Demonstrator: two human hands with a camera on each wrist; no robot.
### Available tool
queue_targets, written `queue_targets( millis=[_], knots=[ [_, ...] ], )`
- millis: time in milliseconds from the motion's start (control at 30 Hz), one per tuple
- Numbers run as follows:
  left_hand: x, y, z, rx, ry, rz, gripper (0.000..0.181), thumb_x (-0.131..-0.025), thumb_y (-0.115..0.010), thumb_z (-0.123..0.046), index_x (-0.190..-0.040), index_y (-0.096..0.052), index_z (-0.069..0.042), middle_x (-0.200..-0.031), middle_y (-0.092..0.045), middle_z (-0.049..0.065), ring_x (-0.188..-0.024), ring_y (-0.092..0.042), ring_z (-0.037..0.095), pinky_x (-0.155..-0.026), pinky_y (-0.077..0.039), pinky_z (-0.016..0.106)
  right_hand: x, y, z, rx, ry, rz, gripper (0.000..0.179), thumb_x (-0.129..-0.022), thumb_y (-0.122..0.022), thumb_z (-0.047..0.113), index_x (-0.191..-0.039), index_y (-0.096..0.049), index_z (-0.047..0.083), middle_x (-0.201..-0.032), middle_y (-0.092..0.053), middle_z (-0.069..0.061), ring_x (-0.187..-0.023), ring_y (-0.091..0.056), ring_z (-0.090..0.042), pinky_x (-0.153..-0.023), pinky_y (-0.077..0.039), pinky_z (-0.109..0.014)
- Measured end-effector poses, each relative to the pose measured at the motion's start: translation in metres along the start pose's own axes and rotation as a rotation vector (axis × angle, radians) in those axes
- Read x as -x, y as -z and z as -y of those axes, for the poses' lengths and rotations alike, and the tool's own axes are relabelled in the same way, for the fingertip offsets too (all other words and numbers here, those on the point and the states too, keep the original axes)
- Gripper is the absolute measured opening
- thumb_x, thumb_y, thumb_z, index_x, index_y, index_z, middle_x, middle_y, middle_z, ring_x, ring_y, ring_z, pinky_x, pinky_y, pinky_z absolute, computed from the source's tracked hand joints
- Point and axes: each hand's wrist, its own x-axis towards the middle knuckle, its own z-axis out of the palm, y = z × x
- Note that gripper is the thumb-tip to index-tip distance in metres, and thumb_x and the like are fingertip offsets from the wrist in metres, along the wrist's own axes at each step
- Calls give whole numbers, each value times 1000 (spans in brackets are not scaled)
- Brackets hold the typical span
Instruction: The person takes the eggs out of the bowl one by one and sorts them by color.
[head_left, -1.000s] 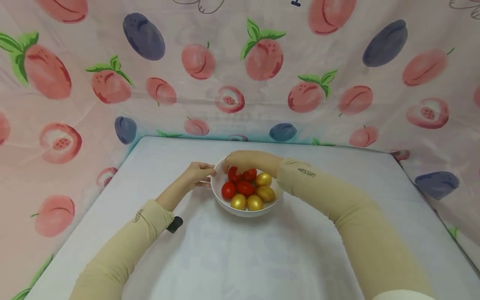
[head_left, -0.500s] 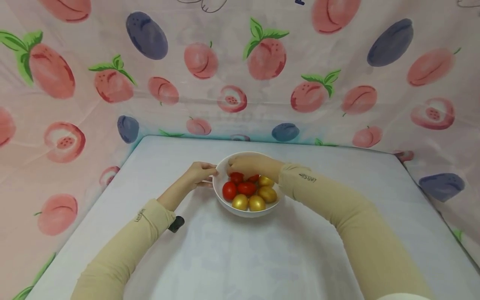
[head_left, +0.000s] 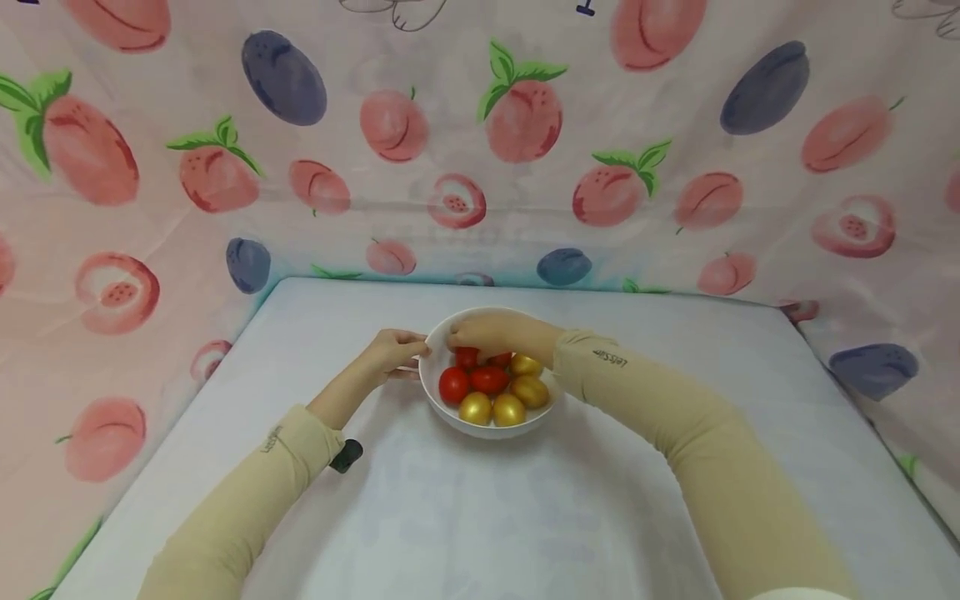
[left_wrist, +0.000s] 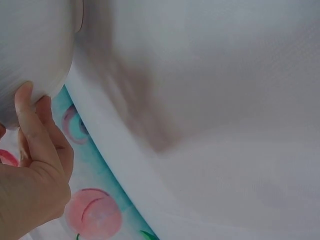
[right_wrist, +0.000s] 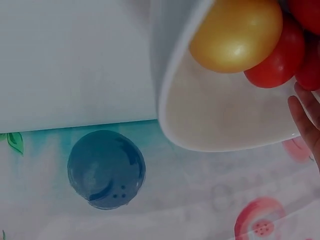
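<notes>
A white bowl [head_left: 491, 432] on the table holds several shiny red and gold eggs. My left hand [head_left: 396, 353] pinches the bowl's left rim; in the left wrist view its fingers [left_wrist: 37, 132] lie against the outer wall. My right hand [head_left: 483, 333] reaches down into the back left of the bowl, bent over a red egg [head_left: 466, 358], with the fingertips [right_wrist: 296, 106] at that egg's edge in the right wrist view. Another red egg [head_left: 453, 386] lies in front of it, and a gold egg [head_left: 476, 408] sits near the front rim. The right palm and part of the back eggs are hidden.
The table [head_left: 480, 517] has a smooth pale cover. A fruit-print cloth [head_left: 457, 150] hangs behind and along the sides. A small black device [head_left: 347, 456] sits under the left wrist.
My right hand has gone slightly lower into the bowl over the red egg. The left hand keeps its place at the rim. The head view shifts a little.
</notes>
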Motion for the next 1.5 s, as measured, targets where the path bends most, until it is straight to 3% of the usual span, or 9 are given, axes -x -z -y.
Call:
queue_targets(
  millis=[100,267,533,700,933,1233,1500],
  knots=[
    [1,0,2,12,-4,4,43,-86,-57,-8,-127,-54,4,-111,-61,14,-71,-63,10,-63,-60,24,-4,1,-2,338,179,-60,35,-87,-68,13,-120,-58,10,-112,-61,-7,-105,-56,-21,-102,-47,-27],
    [1,1,2,10,-12,10,43,-86,-58,-9,-126,-54,5,-110,-62,14,-69,-64,9,-63,-60,24,-2,2,-3,257,142,-71,37,-86,-68,12,-121,-59,10,-114,-63,-6,-108,-56,-21,-103,-47,-29],
    [-1,1,3,6,-14,16,44,-87,-56,-10,-129,-52,4,-116,-59,16,-68,-63,7,-66,-61,25,9,4,-2,39,45,-74,44,-87,-68,14,-129,-55,12,-121,-60,-2,-114,-51,-18,-101,-49,-28],
    [-2,2,3,-2,1,13,44,-87,-57,-10,-129,-52,3,-123,-57,18,-70,-63,8,-66,-60,25,10,2,-4,49,85,-112,44,-85,-69,14,-126,-57,7,-121,-62,-6,-115,-54,-21,-103,-48,-30],
    [-3,1,5,-16,-5,12,43,-89,-56,-12,-129,-53,3,-127,-55,19,-74,-63,8,-67,-60,24,17,0,-5,-20,30,-123,46,-85,-69,16,-130,-56,13,-128,-58,-4,-120,-51,-20,-103,-48,-32],
    [-2,0,6,-9,-40,1,42,-88,-57,-11,-127,-54,5,-120,-57,18,-70,-62,7,-64,-60,24,34,-6,3,103,57,-181,37,-85,-71,18,-120,-61,17,-114,-57,-7,-110,-53,-20,-99,-51,-31],
    [-3,0,8,-16,-41,-4,42,-88,-59,-12,-127,-55,3,-120,-59,18,-71,-63,8,-65,-60,24,46,-14,7,62,47,-228,39,-84,-72,17,-121,-61,15,-115,-59,-6,-110,-53,-20,-97,-52,-31]
  ],
)
